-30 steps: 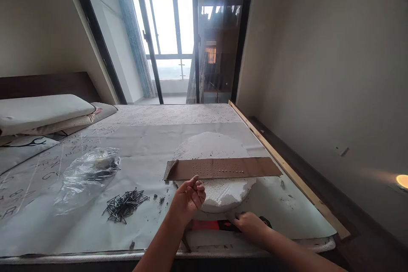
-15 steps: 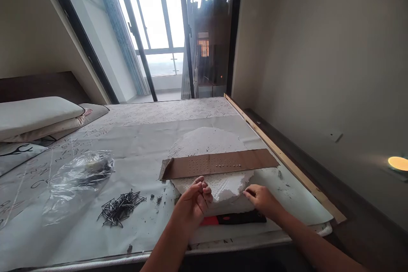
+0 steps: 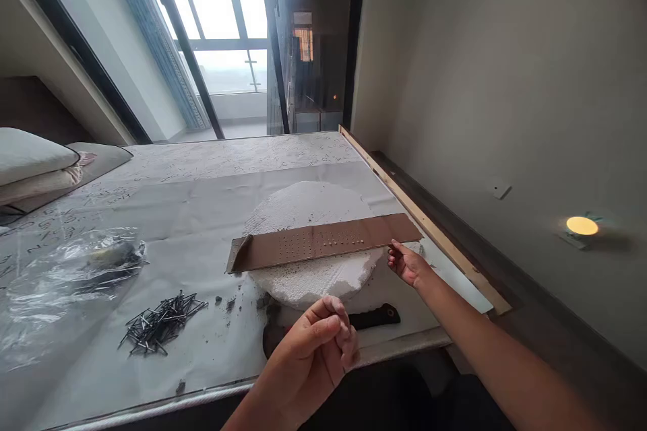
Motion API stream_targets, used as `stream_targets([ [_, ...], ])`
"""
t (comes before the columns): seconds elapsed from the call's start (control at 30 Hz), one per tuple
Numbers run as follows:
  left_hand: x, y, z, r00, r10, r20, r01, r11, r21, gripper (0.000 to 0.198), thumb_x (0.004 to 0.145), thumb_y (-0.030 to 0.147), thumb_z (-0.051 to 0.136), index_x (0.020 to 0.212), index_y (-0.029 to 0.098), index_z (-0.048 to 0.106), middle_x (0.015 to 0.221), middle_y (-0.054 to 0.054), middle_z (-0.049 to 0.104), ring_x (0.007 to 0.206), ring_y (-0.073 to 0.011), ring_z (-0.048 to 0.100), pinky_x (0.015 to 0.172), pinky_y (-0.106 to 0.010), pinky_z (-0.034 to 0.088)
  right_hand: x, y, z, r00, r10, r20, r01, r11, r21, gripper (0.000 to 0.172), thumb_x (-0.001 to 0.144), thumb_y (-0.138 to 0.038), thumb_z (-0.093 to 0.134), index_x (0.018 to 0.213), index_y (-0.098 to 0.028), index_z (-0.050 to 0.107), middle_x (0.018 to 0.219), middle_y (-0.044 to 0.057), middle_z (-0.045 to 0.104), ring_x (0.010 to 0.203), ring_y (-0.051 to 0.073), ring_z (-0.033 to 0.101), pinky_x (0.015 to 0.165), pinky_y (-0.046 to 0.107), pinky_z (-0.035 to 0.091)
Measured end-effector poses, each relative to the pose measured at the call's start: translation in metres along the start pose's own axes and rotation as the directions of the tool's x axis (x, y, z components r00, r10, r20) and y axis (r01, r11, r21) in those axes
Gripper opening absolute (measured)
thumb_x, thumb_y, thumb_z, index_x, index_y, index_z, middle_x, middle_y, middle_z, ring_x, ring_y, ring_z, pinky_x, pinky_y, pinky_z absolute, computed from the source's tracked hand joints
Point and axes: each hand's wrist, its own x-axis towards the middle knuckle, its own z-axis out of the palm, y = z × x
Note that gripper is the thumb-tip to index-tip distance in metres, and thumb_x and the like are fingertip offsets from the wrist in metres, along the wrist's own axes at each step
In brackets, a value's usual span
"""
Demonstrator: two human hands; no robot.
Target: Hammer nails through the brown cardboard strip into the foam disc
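Observation:
A brown strip (image 3: 323,243), flat and dotted with rows of small holes, lies across a white foam disc (image 3: 308,202). Its left end is peeled up, and small pale bumps show along part of its rows. The fingers of my right hand (image 3: 410,264) are closed at the strip's near edge, toward its right end. Nearer to me, my left hand (image 3: 318,350) is raised with its fingers curled in toward the thumb; what they hold, if anything, is hidden. Behind it lies a tool with a black handle (image 3: 377,317), partly covered by the hand.
A pile of nails (image 3: 160,324) lies on the grey sheet (image 3: 202,215) at left, beside a clear plastic bag (image 3: 75,283). Dark crumbs are scattered near the disc. A wooden rail (image 3: 429,222) runs along the bed's right side; pillows (image 3: 35,161) lie far left.
My right hand has gone from beside the foam disc up to the brown strip's edge. My left hand has drawn back toward me, off the disc. The view has tilted down and shifted right.

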Motion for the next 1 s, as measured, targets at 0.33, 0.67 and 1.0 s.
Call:
stream_targets([
  [0.33, 0.057, -0.024, -0.063, 0.826, 0.541, 0.157, -0.319, 0.219, 0.922, 0.015, 0.067, 0.015, 0.062, 0.076, 0.025, 0.069, 0.081, -0.007, 0.061, 0.075, -0.0206, 0.053, 0.077, -0.033, 0.044, -0.025, 0.004, -0.020, 0.991, 0.043, 0.124, 0.011, 0.914, -0.406, 0.025, 0.086, -0.027, 0.042, 0.065, -0.017, 0.050, 0.053, -0.006, 0.045, 0.041, 0.006, 0.042, 0.041, 0.019, 0.038],
  [0.67, 0.112, -0.022, -0.095, 0.805, 0.497, 0.323, -0.064, -0.469, 0.881, 0.041, 0.077, 0.021, 0.050, 0.117, 0.017, 0.057, 0.141, -0.013, 0.038, 0.134, -0.0296, 0.024, 0.108, -0.052, 0.018, -0.058, -0.023, 0.036, 0.790, -0.348, 0.505, 0.549, 0.036, -0.835, 0.020, 0.083, -0.023, 0.044, 0.079, -0.018, 0.063, 0.092, 0.008, 0.062, 0.087, 0.020, 0.055, 0.081, 0.032, 0.041],
  [1.0, 0.124, -0.026, -0.123, 0.785, 0.553, 0.279, 0.107, -0.564, 0.818, 0.051, 0.080, 0.027, 0.044, 0.129, 0.011, 0.048, 0.143, -0.017, 0.032, 0.134, -0.0322, 0.023, 0.107, -0.051, 0.024, -0.036, -0.030, 0.076, 0.667, -0.041, 0.744, 0.551, -0.646, -0.529, 0.023, 0.075, -0.002, 0.044, 0.074, -0.011, 0.065, 0.081, 0.012, 0.064, 0.077, 0.021, 0.059, 0.065, 0.029, 0.042],
])
